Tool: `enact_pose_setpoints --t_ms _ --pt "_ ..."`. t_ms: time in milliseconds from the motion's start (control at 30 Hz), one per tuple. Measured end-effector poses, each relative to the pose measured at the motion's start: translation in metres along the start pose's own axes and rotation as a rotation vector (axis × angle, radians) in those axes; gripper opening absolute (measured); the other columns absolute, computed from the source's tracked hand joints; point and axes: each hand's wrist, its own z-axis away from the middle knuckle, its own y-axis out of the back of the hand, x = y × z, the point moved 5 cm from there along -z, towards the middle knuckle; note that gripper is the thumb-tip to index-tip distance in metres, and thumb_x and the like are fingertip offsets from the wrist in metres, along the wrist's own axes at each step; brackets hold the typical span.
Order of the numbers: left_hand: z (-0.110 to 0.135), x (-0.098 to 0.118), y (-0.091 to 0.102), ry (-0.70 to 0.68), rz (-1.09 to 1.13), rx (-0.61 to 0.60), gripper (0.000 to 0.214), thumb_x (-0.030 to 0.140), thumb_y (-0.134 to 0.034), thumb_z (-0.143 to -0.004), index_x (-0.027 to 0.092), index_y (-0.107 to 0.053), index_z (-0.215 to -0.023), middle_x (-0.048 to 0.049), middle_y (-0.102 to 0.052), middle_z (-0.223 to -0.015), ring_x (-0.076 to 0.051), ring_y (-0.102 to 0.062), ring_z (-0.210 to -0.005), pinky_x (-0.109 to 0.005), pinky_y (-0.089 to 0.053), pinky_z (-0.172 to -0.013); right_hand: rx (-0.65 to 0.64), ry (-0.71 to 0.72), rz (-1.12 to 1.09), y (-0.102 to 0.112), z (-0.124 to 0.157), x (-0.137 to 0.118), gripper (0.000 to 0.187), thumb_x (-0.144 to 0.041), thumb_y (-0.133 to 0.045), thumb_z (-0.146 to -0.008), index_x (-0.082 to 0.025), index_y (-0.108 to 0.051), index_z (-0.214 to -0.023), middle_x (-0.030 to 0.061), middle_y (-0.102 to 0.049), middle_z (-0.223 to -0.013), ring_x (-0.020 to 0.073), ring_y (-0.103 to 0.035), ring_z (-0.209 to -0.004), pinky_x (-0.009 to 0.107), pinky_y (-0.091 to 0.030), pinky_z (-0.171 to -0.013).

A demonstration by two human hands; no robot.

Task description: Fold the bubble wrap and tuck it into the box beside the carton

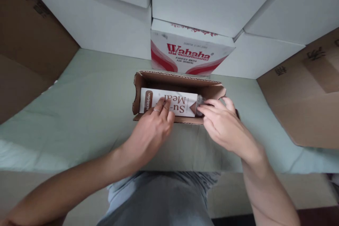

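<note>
An open brown cardboard box sits on a green cloth, its long side across my view. Inside lies a white "Su-Meal" carton with brown print, its lettering upside down to me. My left hand, wearing a ring, reaches over the near wall and rests its fingers on the carton's top face. At the carton's right end, crumpled clear plastic wrap fills the gap. My right hand has its fingers closed on this wrap, beside the box's right end. Part of the wrap is hidden behind those fingers.
Directly behind the open box stands a white and red Wahaha water box. Plain white boxes are stacked above and around it. Large brown cartons flank the green cloth on both sides.
</note>
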Motion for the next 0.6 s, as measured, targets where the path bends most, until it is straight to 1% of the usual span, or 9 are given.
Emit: enact_pose_setpoints --t_ms 167,200,267,333,400,467,500,533,600 --pt "-0.011 -0.005 -0.001 0.019 0.024 -0.04 0.022 0.005 -0.039 -0.086 0.003 -0.06 -0.092 -0.0261 -0.056 -0.125 -0.035 -0.049 -0.124 -0.043 -0.052 -0.09 0.668 -0.242 -0.299 0.006 0.022 0.036 0.036 -0.031 -0.049 -0.086 -0.023 -0.056 -0.12 0.008 -0.058 -0.127 0.0254 -0.051 -0.119 0.049 -0.037 -0.101" --pt "-0.014 -0.006 0.0 0.032 0.025 -0.056 0.022 0.005 -0.039 -0.086 0.004 -0.06 -0.091 -0.0257 -0.057 -0.124 -0.034 -0.05 -0.123 -0.043 -0.053 -0.089 0.7 -0.308 -0.396 -0.001 0.024 0.045 0.042 -0.034 -0.049 -0.085 -0.022 -0.052 -0.125 0.0095 -0.056 -0.129 0.0256 -0.052 -0.118 0.047 -0.041 -0.097" --pt "-0.017 -0.009 0.005 0.039 0.058 -0.063 0.02 0.008 -0.04 -0.087 0.005 -0.06 -0.089 -0.0235 -0.06 -0.119 -0.033 -0.055 -0.117 -0.044 -0.053 -0.088 0.593 -0.44 -0.568 -0.023 0.02 0.059 0.049 -0.038 -0.05 -0.084 -0.018 -0.05 -0.128 0.0107 -0.061 -0.12 0.0258 -0.059 -0.108 0.046 -0.047 -0.089" --pt "-0.013 -0.014 0.015 0.023 0.171 0.045 0.018 0.015 -0.042 -0.089 0.01 -0.059 -0.091 -0.0176 -0.063 -0.116 -0.029 -0.058 -0.112 -0.045 -0.052 -0.09 0.476 -0.561 -0.635 -0.043 0.015 0.065 0.05 -0.039 -0.049 -0.084 -0.015 -0.051 -0.127 0.0102 -0.067 -0.108 0.0259 -0.063 -0.097 0.047 -0.05 -0.085" --pt "0.001 -0.028 0.026 0.089 0.348 0.338 0.018 0.021 -0.043 -0.09 0.014 -0.055 -0.102 -0.0098 -0.061 -0.12 -0.025 -0.058 -0.112 -0.042 -0.049 -0.096 0.496 -0.621 -0.633 -0.052 0.014 0.067 0.05 -0.04 -0.046 -0.085 -0.013 -0.052 -0.127 0.0113 -0.067 -0.107 0.0268 -0.062 -0.099 0.049 -0.048 -0.088" --pt "0.028 -0.056 0.025 0.324 0.523 0.73 0.028 0.019 -0.04 -0.091 0.018 -0.045 -0.119 -0.0054 -0.05 -0.133 -0.023 -0.051 -0.12 -0.041 -0.047 -0.099 0.564 -0.611 -0.661 -0.057 0.016 0.067 0.052 -0.043 -0.045 -0.086 -0.012 -0.052 -0.127 0.0137 -0.063 -0.117 0.0277 -0.058 -0.109 0.049 -0.043 -0.095" --pt "0.04 -0.069 0.014 0.459 0.61 0.837 0.035 0.02 -0.039 -0.091 0.019 -0.04 -0.126 -0.0044 -0.043 -0.14 -0.024 -0.048 -0.124 -0.04 -0.047 -0.099 0.59 -0.598 -0.695 -0.061 0.017 0.066 0.053 -0.044 -0.045 -0.086 -0.012 -0.052 -0.127 0.0144 -0.061 -0.121 0.0279 -0.056 -0.113 0.048 -0.041 -0.098" --pt "0.047 -0.077 -0.002 0.525 0.703 0.821 0.041 0.023 -0.039 -0.091 0.022 -0.036 -0.132 -0.0046 -0.04 -0.143 -0.025 -0.046 -0.126 -0.04 -0.048 -0.098 0.605 -0.585 -0.736 -0.065 0.019 0.066 0.054 -0.046 -0.045 -0.086 -0.012 -0.052 -0.127 0.0146 -0.06 -0.123 0.0278 -0.054 -0.116 0.048 -0.039 -0.1" --pt "0.049 -0.081 -0.04 0.543 0.857 0.644 0.046 0.03 -0.042 -0.09 0.023 -0.036 -0.135 -0.0069 -0.044 -0.142 -0.026 -0.046 -0.127 -0.042 -0.046 -0.101 0.624 -0.557 -0.815 -0.075 0.024 0.064 0.052 -0.046 -0.042 -0.087 -0.013 -0.053 -0.126 0.0139 -0.06 -0.125 0.0271 -0.053 -0.119 0.047 -0.037 -0.103"
